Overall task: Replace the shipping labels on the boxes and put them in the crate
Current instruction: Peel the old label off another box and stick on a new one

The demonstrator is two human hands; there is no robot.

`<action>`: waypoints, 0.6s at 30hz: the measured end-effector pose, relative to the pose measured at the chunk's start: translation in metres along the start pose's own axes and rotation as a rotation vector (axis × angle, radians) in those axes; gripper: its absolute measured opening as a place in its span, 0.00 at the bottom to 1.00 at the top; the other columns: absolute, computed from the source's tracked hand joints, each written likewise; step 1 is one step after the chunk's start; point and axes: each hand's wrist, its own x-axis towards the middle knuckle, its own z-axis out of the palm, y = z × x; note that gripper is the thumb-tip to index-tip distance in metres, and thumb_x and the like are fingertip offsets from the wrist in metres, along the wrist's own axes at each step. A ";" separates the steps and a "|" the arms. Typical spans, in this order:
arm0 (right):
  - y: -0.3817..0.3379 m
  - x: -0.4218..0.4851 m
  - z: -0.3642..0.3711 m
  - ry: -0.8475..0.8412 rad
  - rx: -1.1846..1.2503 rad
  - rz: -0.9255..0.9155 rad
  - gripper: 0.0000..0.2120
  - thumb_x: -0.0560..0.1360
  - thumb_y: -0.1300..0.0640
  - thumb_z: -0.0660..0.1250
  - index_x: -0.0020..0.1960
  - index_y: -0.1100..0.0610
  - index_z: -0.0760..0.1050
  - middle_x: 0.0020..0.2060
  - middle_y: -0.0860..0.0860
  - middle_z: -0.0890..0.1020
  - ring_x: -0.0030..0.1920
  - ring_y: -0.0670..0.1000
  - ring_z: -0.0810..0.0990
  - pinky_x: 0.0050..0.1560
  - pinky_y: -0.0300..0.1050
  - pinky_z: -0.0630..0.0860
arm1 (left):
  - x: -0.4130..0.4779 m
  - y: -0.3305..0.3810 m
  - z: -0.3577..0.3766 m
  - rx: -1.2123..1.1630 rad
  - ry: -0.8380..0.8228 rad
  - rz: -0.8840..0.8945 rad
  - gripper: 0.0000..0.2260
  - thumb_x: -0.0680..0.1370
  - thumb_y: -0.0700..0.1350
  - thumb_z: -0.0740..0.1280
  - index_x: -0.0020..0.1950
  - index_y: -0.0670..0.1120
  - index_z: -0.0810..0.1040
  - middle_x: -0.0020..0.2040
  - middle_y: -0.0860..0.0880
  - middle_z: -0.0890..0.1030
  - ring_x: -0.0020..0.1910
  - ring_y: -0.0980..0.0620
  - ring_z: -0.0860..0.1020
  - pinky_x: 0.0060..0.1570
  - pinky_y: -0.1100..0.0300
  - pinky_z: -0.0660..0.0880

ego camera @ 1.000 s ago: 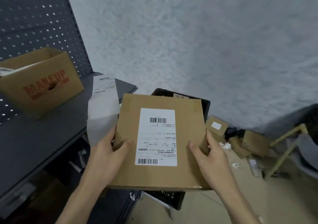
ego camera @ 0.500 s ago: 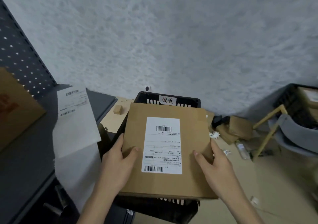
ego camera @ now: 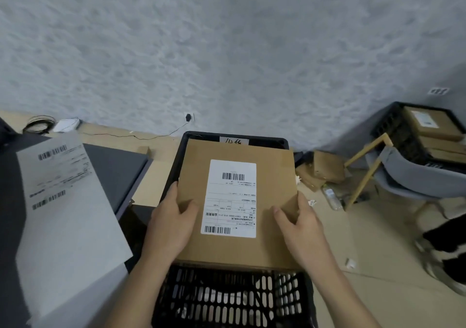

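A flat brown cardboard box with a white shipping label on its top hangs level over a black slatted crate on the floor. My left hand grips the box's left edge, thumb on top. My right hand grips the right edge the same way. The box covers most of the crate's opening; the crate's far rim carries a small handwritten tag.
A long white strip of label paper hangs over the edge of the dark grey table at left. Crumpled cardboard, a plastic bottle and paper scraps lie on the floor at right. A grey chair and a second black crate with boxes stand far right.
The view has swung right and down, away from the table. Both hands have carried the box from beside the table to over the crate's opening, still gripping its sides.
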 end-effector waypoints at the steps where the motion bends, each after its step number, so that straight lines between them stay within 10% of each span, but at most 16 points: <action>1: -0.001 0.007 0.004 -0.008 -0.006 0.002 0.31 0.75 0.39 0.62 0.74 0.50 0.61 0.61 0.48 0.76 0.60 0.49 0.75 0.60 0.51 0.75 | 0.009 -0.002 0.002 0.012 0.004 -0.012 0.17 0.81 0.47 0.62 0.70 0.56 0.70 0.56 0.59 0.79 0.53 0.57 0.77 0.42 0.62 0.72; 11: 0.000 0.096 0.049 -0.058 -0.044 0.116 0.36 0.80 0.45 0.60 0.80 0.54 0.46 0.70 0.54 0.69 0.69 0.55 0.69 0.68 0.50 0.67 | 0.106 -0.007 0.038 0.188 0.010 -0.101 0.27 0.80 0.49 0.60 0.79 0.47 0.59 0.70 0.48 0.68 0.63 0.45 0.73 0.53 0.54 0.70; 18: 0.011 0.120 0.065 -0.066 -0.104 0.192 0.36 0.80 0.46 0.59 0.80 0.53 0.43 0.71 0.57 0.67 0.70 0.58 0.68 0.68 0.56 0.68 | 0.133 -0.028 0.060 0.116 -0.022 -0.104 0.17 0.78 0.45 0.62 0.67 0.51 0.72 0.57 0.50 0.76 0.55 0.48 0.76 0.52 0.52 0.73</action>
